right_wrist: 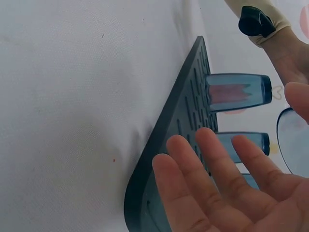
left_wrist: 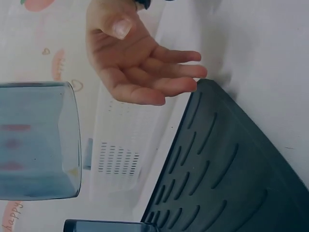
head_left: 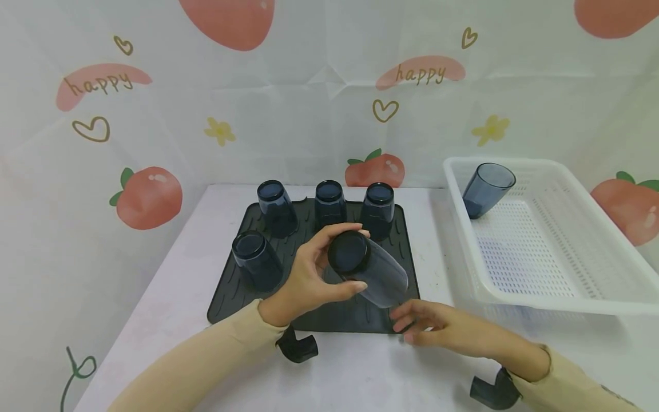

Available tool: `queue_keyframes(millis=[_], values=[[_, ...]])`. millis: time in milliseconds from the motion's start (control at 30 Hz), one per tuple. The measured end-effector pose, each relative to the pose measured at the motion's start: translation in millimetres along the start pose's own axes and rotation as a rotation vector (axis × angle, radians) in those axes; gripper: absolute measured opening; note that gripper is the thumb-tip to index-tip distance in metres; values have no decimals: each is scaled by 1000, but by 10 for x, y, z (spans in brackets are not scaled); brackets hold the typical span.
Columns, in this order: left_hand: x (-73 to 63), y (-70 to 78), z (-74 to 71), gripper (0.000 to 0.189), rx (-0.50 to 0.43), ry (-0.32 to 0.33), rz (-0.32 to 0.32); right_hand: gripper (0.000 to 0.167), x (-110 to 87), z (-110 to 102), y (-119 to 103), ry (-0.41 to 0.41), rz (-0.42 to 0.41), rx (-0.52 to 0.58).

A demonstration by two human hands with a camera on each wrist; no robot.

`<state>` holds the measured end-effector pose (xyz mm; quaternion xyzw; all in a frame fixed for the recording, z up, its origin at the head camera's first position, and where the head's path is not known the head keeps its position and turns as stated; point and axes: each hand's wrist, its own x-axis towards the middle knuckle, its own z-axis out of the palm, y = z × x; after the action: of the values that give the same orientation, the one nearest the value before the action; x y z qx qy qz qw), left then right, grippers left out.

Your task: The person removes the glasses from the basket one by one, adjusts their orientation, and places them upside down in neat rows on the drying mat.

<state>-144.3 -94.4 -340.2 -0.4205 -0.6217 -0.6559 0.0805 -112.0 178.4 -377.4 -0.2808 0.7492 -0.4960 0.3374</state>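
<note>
My left hand (head_left: 319, 266) grips a blue-tinted drinking glass (head_left: 383, 274) near its thick dark base, thumb on the near side and fingers over the far side. The glass is tilted above the black ridged drying mat (head_left: 329, 309), its mouth toward the lower right. Close to that mouth is my right hand (head_left: 432, 326), fingers spread and loosely bent with nothing in them. In the left wrist view the held glass (left_wrist: 38, 140) shows its open end, and the right hand (left_wrist: 135, 67) turns its palm up. The right wrist view catches only the held glass's rim (right_wrist: 292, 140).
Three upside-down glasses (head_left: 278, 212) line the mat's back, and another inverted glass (head_left: 257, 260) stands at its left. To the right is a white perforated plastic basket (head_left: 515, 306) with one glass (head_left: 488, 189) leaning in its back left corner. A printed cloth (head_left: 309, 114) hangs behind.
</note>
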Motion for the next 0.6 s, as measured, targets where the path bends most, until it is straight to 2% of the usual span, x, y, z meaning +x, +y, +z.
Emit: queue_keyframes(millis=[300,433,600], values=[[-49,12,-20,68,81,19,-57,33,0,6,6,-18,27,-17],[-82,4,-28,74,123,55,-78,33,-6,8,-21,-21,29,-19],[-111,-20,-51,74,167,114,-73,33,-9,9,-26,-16,10,-5]])
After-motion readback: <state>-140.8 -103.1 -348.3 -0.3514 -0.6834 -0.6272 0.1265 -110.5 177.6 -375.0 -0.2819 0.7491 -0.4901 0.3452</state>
